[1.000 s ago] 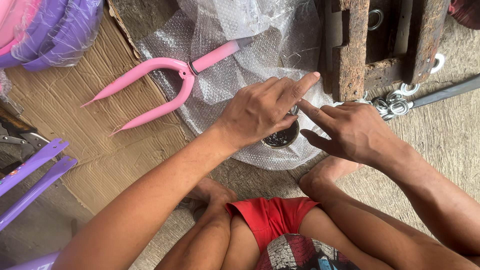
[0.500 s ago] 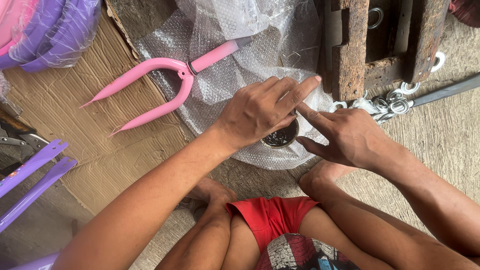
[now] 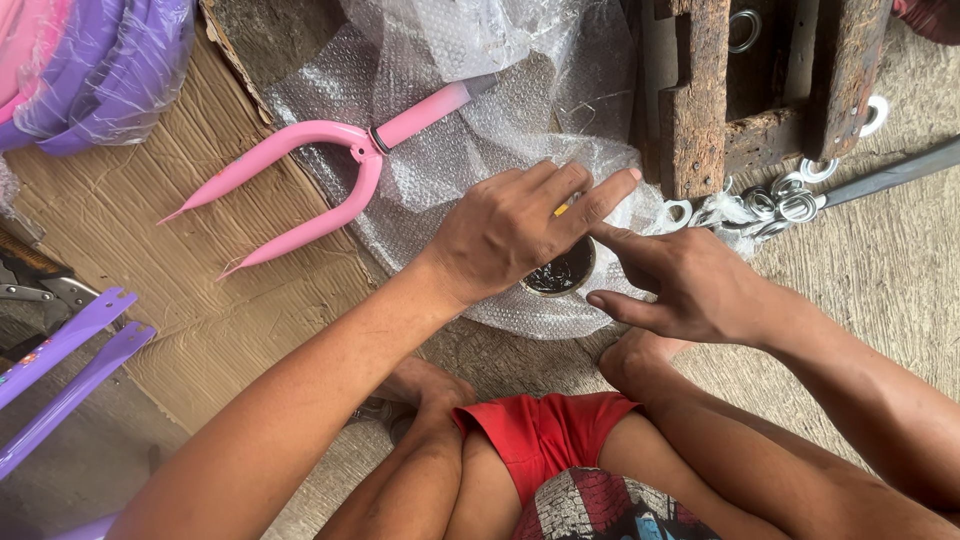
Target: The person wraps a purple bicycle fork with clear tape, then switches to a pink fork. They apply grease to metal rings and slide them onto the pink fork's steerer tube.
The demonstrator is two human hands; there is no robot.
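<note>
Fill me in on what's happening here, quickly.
A person squats over a sheet of clear bubble wrap on the ground. Their left hand covers a small round tin of dark grease, and their right hand points its fingers at the tin beside it. A pink bicycle fork lies on the wrap and on brown cardboard. Metal washers sit by a rusty wooden pallet.

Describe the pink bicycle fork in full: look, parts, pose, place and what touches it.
The pink fork looks like glossy painted metal: two tapering blades meeting at a crown, with a dark ring at the base of a straight pink tube. It lies flat, blade tips on the cardboard, tube over the bubble wrap. Neither hand touches it.
</note>
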